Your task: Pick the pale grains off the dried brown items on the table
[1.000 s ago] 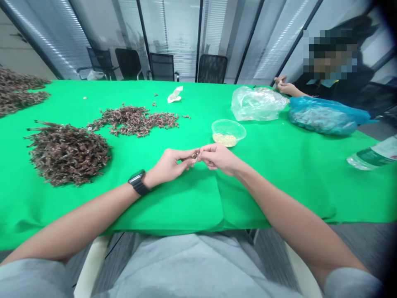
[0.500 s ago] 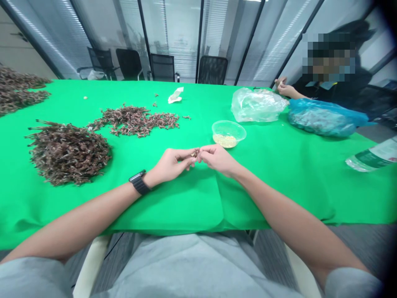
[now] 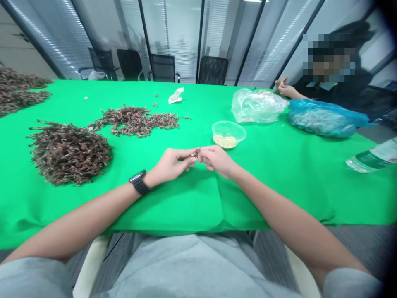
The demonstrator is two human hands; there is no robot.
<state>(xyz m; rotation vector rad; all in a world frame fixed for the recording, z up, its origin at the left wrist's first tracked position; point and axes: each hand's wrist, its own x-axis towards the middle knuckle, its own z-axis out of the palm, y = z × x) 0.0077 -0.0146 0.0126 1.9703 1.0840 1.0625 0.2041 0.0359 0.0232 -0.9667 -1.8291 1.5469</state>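
Note:
My left hand and my right hand meet fingertip to fingertip just above the green tablecloth. Between them both pinch a small brown dried pod. A black watch is on my left wrist. Just beyond my right hand stands a clear plastic bowl with pale seeds in its bottom. A heap of brown dried stalks lies to my left. A flatter scatter of brown husk pieces lies farther back.
Another person sits at the far right corner, hands together. On the right lie a clear plastic bag, a blue bag of pods and a plastic bottle. More stalks lie far left, a crumpled paper and chairs behind.
Hardly anything has moved. My hands keep pinching the pod at the same spot, with only slight finger shifts.

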